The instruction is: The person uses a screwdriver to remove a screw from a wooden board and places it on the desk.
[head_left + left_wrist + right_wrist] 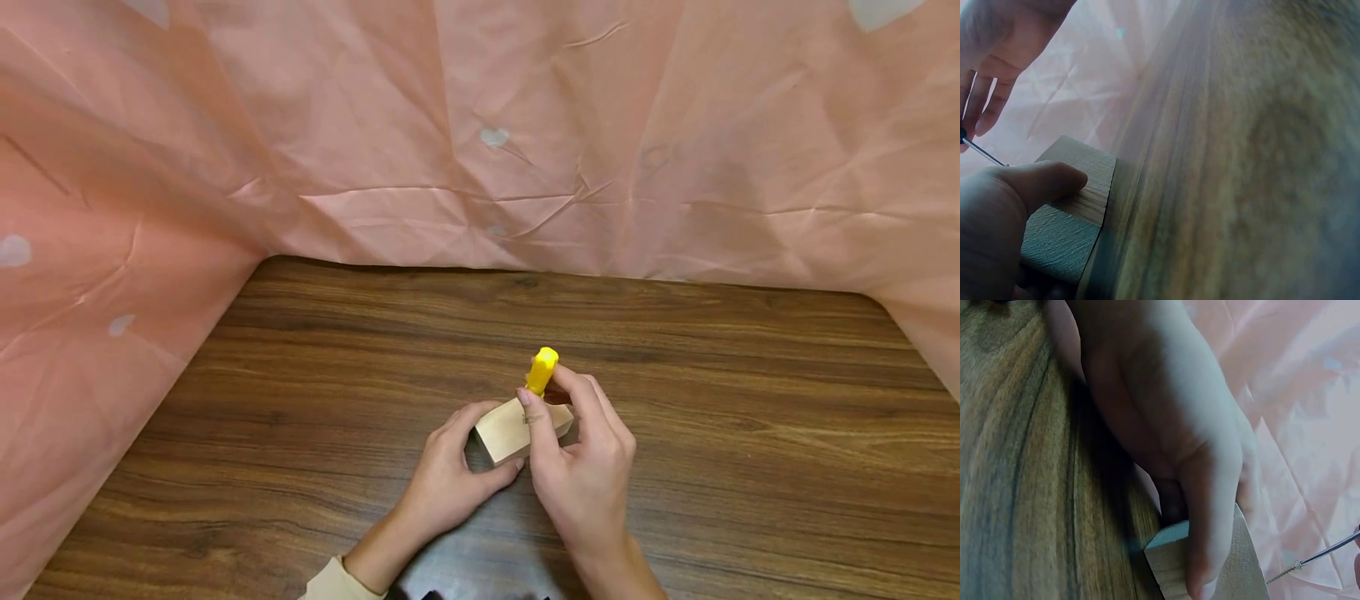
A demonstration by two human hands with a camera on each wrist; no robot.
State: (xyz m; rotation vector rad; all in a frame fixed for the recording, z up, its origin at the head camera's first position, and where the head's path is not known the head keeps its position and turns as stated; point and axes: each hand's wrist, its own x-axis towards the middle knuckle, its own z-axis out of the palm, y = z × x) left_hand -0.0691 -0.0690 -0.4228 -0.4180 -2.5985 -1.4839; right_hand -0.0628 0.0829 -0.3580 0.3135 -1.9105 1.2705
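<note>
A pale wooden block (504, 431) lies on the table, gripped by my left hand (448, 479) with the thumb along its near side. Above it my right hand (588, 462) pinches the yellow handle of a screwdriver (543, 371) between thumb and fingers. In the right wrist view, the thin metal shaft of the screwdriver (1330, 550) meets a screw (1284, 573) that stands out of the block's top face. The left wrist view has my left thumb (1054, 181) pressed on the block (1088, 159); the screw's tip inside the wood is hidden.
Dark wood-grained table (300, 400) surrounds the hands. Pink cloth (450, 125) with pale heart shapes hangs along the back and both sides of the table. A light sleeve cuff (341, 581) shows on the left arm.
</note>
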